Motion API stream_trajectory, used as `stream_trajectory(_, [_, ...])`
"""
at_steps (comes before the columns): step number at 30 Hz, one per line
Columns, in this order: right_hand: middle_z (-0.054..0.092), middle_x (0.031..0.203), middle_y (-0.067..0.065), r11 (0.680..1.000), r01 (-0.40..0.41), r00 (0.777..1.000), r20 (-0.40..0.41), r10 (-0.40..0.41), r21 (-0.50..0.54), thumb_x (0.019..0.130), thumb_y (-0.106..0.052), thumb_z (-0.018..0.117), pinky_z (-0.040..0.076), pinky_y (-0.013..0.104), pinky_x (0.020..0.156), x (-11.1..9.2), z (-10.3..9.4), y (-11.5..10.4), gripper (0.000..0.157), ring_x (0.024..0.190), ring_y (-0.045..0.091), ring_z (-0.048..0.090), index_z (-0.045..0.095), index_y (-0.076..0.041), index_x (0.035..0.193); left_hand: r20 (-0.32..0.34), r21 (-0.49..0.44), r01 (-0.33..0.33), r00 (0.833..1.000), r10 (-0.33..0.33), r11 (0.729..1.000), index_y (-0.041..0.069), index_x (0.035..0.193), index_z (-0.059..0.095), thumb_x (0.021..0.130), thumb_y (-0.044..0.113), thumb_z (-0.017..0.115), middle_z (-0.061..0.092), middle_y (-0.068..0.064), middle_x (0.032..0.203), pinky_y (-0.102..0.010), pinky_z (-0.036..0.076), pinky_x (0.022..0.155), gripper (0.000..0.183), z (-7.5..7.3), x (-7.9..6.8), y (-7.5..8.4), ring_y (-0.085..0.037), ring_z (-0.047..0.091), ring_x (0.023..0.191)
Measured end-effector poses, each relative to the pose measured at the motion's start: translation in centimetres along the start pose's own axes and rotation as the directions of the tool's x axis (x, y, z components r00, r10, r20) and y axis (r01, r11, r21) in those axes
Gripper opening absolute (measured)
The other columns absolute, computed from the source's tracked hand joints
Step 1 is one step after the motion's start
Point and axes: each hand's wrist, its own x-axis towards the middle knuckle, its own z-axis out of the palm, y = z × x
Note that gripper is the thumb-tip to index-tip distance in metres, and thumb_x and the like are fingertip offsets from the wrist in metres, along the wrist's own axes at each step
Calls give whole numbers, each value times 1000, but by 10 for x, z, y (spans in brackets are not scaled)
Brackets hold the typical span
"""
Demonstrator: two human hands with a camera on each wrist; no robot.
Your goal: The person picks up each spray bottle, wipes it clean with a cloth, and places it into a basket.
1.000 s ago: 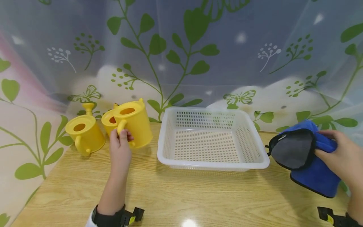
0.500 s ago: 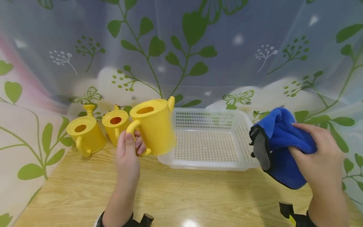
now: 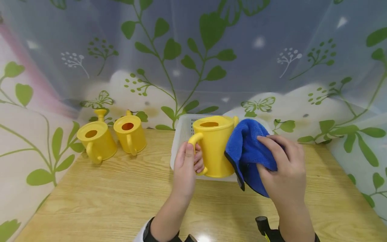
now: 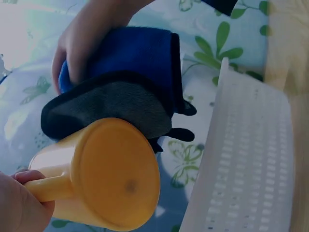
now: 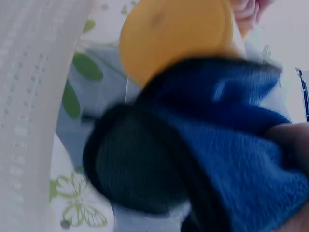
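My left hand (image 3: pixel 185 168) grips the handle of a yellow watering can (image 3: pixel 214 148), held up in front of the basket. The can's round base (image 4: pixel 118 174) faces the left wrist camera. A blue plush cloth (image 3: pixel 251 151) with black edging and a grey patch (image 4: pixel 111 106) hangs bunched in my right hand (image 3: pixel 287 168), thumb and fingers pinching it. In the head view the cloth overlaps the right side of the can and hides most of its spout. Two more yellow watering cans, one at the far left (image 3: pixel 98 141) and one beside it (image 3: pixel 131 134), stand on the table.
A white perforated plastic basket (image 3: pixel 181 134) sits on the wooden table (image 3: pixel 90 201) behind the held can, partly hidden by it and the cloth. A curtain with green leaf prints (image 3: pixel 193 67) hangs along the table's back edge.
My left hand has carried the can from beside the other cans rightward, over to the basket. My right hand has brought the cloth leftward from the table's right side, up to the can.
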Motion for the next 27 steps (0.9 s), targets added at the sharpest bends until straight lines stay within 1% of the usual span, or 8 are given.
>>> stream_trajectory(3, [57, 100, 24, 999, -1, 1000, 20, 0, 41, 73, -4, 58, 33, 53, 77, -4, 6, -5, 29, 89, 42, 47, 65, -6, 101, 39, -1, 17, 999, -17, 1000, 1, 91, 36, 101, 29, 25, 25, -2, 65, -20, 22, 49, 31, 4, -3, -4, -10, 22, 51])
stream_trajectory(7, [50, 108, 26, 991, -65, 996, 76, 56, 114, 74, -3, 59, 36, 52, 90, -10, 10, -10, 33, 106, 39, 44, 62, -5, 106, 70, -45, 35, 997, -32, 998, 4, 89, 36, 101, 31, 24, 24, 0, 64, -19, 19, 48, 32, 5, -7, -9, -8, 21, 50])
stream_trajectory(11, [39, 124, 25, 978, -132, 972, 215, 96, 163, 72, -4, 54, 36, 58, 92, -14, 11, -10, 47, 122, 37, 35, 52, -5, 119, 74, -69, 31, 997, -26, 997, 6, 89, 36, 101, 31, 24, 23, 0, 63, -20, 19, 47, 30, 6, -9, -12, -8, 21, 48])
stream_trajectory(15, [29, 138, 21, 973, -121, 949, 310, 55, 198, 69, -13, 51, 35, 58, 86, -15, 14, -6, 60, 123, 38, 32, 43, -5, 128, 83, -74, 33, 996, -27, 997, 7, 90, 36, 101, 31, 25, 23, -1, 63, -20, 19, 46, 29, 6, -9, -14, -9, 21, 48])
stream_trajectory(19, [27, 141, 21, 970, -97, 947, 320, 21, 222, 79, -32, 55, 34, 58, 88, -14, 17, -3, 62, 123, 37, 33, 37, -3, 131, 102, -91, 42, 994, -32, 995, 7, 89, 36, 101, 31, 25, 23, 1, 62, -22, 18, 46, 29, 6, -8, -15, -9, 21, 48])
stream_trajectory(23, [30, 140, 20, 973, -144, 947, 310, 83, 180, 82, -58, 54, 32, 57, 95, -12, 21, -1, 79, 124, 34, 33, 32, -5, 136, 141, -112, 64, 989, -48, 992, 8, 89, 36, 101, 32, 25, 23, 2, 60, -23, 17, 45, 29, 6, -6, -13, -9, 21, 47])
stream_trajectory(25, [32, 140, 19, 970, -178, 945, 304, 122, 165, 82, -58, 55, 30, 56, 98, -12, 22, 1, 80, 126, 32, 32, 30, -7, 138, 154, -124, 86, 986, -67, 989, 8, 88, 36, 101, 32, 26, 23, 2, 60, -23, 17, 45, 29, 6, -4, -12, -9, 20, 47])
stream_trajectory(27, [34, 140, 17, 961, -218, 934, 321, 155, 172, 80, -47, 65, 31, 56, 99, -12, 22, 3, 77, 125, 31, 33, 31, -9, 138, 162, -129, 103, 983, -82, 986, 9, 88, 36, 101, 32, 26, 23, 3, 60, -22, 18, 45, 29, 6, -3, -13, -9, 20, 47])
